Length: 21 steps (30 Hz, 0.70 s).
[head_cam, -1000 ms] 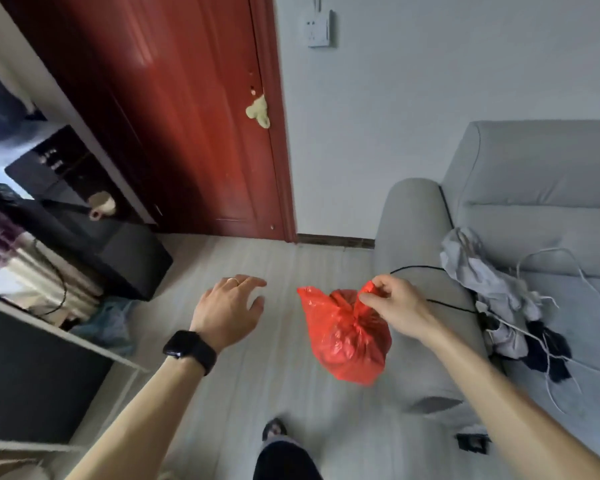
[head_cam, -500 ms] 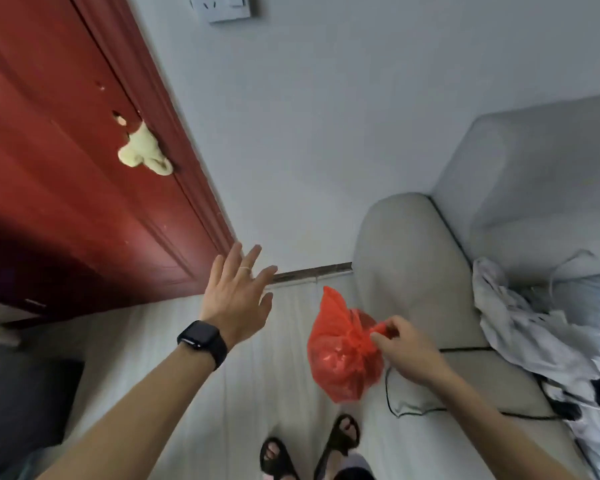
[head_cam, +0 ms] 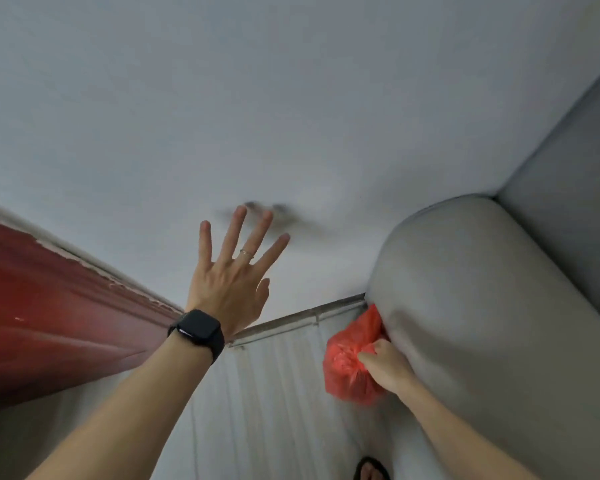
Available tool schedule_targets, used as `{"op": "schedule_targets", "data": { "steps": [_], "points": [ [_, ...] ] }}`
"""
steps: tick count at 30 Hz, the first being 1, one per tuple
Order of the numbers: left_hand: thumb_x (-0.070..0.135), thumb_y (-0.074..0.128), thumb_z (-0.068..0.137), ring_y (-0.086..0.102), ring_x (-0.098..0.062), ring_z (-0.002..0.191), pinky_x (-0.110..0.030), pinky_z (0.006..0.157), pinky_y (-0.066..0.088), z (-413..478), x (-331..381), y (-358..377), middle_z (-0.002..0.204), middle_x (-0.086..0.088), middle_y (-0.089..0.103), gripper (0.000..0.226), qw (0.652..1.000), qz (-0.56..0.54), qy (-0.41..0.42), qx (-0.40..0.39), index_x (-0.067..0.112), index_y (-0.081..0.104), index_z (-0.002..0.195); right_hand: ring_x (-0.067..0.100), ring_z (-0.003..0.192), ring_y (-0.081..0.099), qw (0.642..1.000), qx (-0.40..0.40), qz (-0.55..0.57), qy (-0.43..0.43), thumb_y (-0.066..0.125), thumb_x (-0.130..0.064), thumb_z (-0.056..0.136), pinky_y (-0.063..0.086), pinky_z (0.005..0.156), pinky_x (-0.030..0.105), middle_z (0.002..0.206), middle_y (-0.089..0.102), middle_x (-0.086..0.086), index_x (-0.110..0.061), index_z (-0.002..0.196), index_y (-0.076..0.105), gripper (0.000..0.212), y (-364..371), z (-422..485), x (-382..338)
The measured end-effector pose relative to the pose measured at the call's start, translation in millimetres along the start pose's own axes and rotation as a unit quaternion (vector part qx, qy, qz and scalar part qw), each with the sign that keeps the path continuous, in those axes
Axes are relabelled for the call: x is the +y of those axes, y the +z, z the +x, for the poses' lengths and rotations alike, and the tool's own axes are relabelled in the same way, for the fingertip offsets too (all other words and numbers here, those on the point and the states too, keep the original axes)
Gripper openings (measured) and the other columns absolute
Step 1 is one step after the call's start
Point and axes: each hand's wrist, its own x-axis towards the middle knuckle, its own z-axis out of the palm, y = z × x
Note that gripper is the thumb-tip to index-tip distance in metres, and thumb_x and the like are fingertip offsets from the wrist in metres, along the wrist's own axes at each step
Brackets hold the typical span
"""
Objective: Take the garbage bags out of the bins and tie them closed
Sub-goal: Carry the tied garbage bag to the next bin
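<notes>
1. Your right hand (head_cam: pixel 385 367) grips the gathered neck of the red bag (head_cam: pixel 343 375), with the fingers curled tight round the bunched plastic.
2. The red bag hangs from that grip above the pale floor (head_cam: pixel 284 393), low on the right and right against the side of the grey sofa arm (head_cam: pixel 465 289). A loose flap sticks up past your knuckles toward the skirting board (head_cam: pixel 291 322). You cannot tell from here whether the neck is knotted.
3. Your left hand (head_cam: pixel 229 282) is raised and spread wide, fingers straight and apart. It holds nothing, and its back faces you.
4. A black watch (head_cam: pixel 196 330) sits on your left wrist, and a thin ring (head_cam: pixel 246 252) is on one finger.
5. Your left fingertips lie in front of the pale wall (head_cam: pixel 291 98), with a blurred shadow just beyond them. You cannot tell whether they touch it.
6. The red door (head_cam: pixel 49 323) fills the lower left, and its frame meets the wall.
7. One sandalled foot (head_cam: pixel 371 471) shows at the bottom edge, below the bag.
</notes>
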Motion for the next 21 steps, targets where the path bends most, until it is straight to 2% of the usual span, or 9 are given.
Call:
{"op": "schedule_targets", "data": {
  "steps": [1, 3, 7, 11, 14, 16, 18, 21],
  "points": [
    [0.039, 0.064, 0.084, -0.006, -0.035, 0.152, -0.071, 0.112, 0.002, 2.7, -0.2, 12.1, 0.167, -0.002, -0.004, 0.084, 1.000, -0.002, -0.015, 0.007, 0.037, 0.020, 0.156, 0.027, 0.078, 0.062, 1.000, 0.013, 0.010, 0.011, 0.054, -0.042, 0.078, 0.040, 0.067, 0.028, 0.080, 0.067, 0.004, -0.017, 0.077, 0.063, 0.027, -2.8, 14.4, -1.3],
    [0.033, 0.066, 0.082, -0.008, -0.034, 0.152, -0.072, 0.111, 0.002, 8.0, 1.6, 35.9, 0.167, -0.002, -0.004, 0.087, 0.999, 0.001, -0.027, 0.040, 0.037, 0.020, 0.156, 0.030, 0.084, 0.065, 0.998, 0.035, 0.033, 0.036, 0.056, -0.034, 0.078, 0.040, 0.067, 0.027, 0.088, 0.072, 0.009, -0.013, 0.085, 0.070, 0.026, -6.2, 46.6, -0.8],
    [0.033, 0.060, 0.085, -0.012, -0.032, 0.152, -0.070, 0.112, -0.004, 13.1, 4.6, 66.4, 0.166, 0.000, -0.010, 0.083, 0.995, 0.028, -0.020, 0.093, 0.039, 0.017, 0.156, 0.028, 0.080, 0.065, 0.993, 0.052, 0.078, 0.069, 0.059, -0.029, 0.079, 0.040, 0.057, 0.028, 0.082, 0.073, 0.008, -0.010, 0.077, 0.071, 0.022, -8.5, 87.4, -2.7],
    [0.019, 0.062, 0.078, -0.013, -0.030, 0.152, -0.069, 0.112, -0.005, 12.4, -2.3, 73.4, 0.165, 0.001, -0.010, 0.092, 0.995, 0.049, -0.018, 0.084, 0.039, 0.017, 0.156, 0.022, 0.073, 0.062, 0.993, 0.051, 0.080, 0.066, 0.059, -0.026, 0.082, 0.040, 0.056, 0.026, 0.076, 0.068, 0.004, -0.007, 0.079, 0.071, 0.023, -15.2, 81.5, -14.4],
    [0.011, 0.062, 0.072, -0.009, -0.029, 0.153, -0.069, 0.113, -0.001, 6.9, 0.1, 55.7, 0.167, 0.001, -0.004, 0.097, 0.999, 0.023, -0.020, 0.045, 0.036, 0.019, 0.156, 0.020, 0.067, 0.056, 0.997, 0.058, 0.028, 0.031, 0.053, -0.024, 0.083, 0.032, 0.050, 0.026, 0.069, 0.058, -0.001, -0.013, 0.071, 0.056, 0.016, -29.5, 52.6, -31.0],
    [0.009, 0.062, 0.070, -0.004, -0.029, 0.153, -0.071, 0.114, 0.002, 5.0, 3.2, 35.5, 0.167, 0.000, 0.001, 0.097, 1.000, -0.006, -0.029, 0.003, 0.036, 0.024, 0.155, 0.022, 0.078, 0.058, 0.998, 0.057, 0.012, 0.001, 0.052, -0.024, 0.085, 0.034, 0.055, 0.026, 0.074, 0.054, -0.007, -0.022, 0.072, 0.046, 0.014, -46.4, 21.1, -49.3],
    [0.015, 0.064, 0.071, -0.005, -0.027, 0.154, -0.071, 0.113, -0.003, 5.6, 4.9, 5.4, 0.167, 0.000, -0.001, 0.094, 0.994, -0.058, -0.052, -0.073, 0.038, 0.026, 0.154, 0.022, 0.100, 0.061, 0.998, 0.053, -0.019, -0.029, 0.052, -0.028, 0.087, 0.038, 0.071, 0.026, 0.093, 0.059, -0.009, -0.028, 0.088, 0.053, 0.001, -66.8, -16.9, -72.0],
    [0.029, 0.053, 0.087, -0.007, -0.027, 0.153, -0.064, 0.118, 0.000, 4.8, 3.3, -53.6, 0.167, -0.002, -0.004, 0.080, 0.959, -0.173, -0.106, -0.200, 0.042, 0.012, 0.155, 0.018, 0.116, 0.060, 0.993, 0.061, -0.055, -0.090, 0.053, -0.029, 0.093, 0.036, 0.083, 0.021, 0.120, 0.067, -0.007, -0.025, 0.113, 0.064, 0.024, -103.5, -92.5, -107.4]
  ]
}}
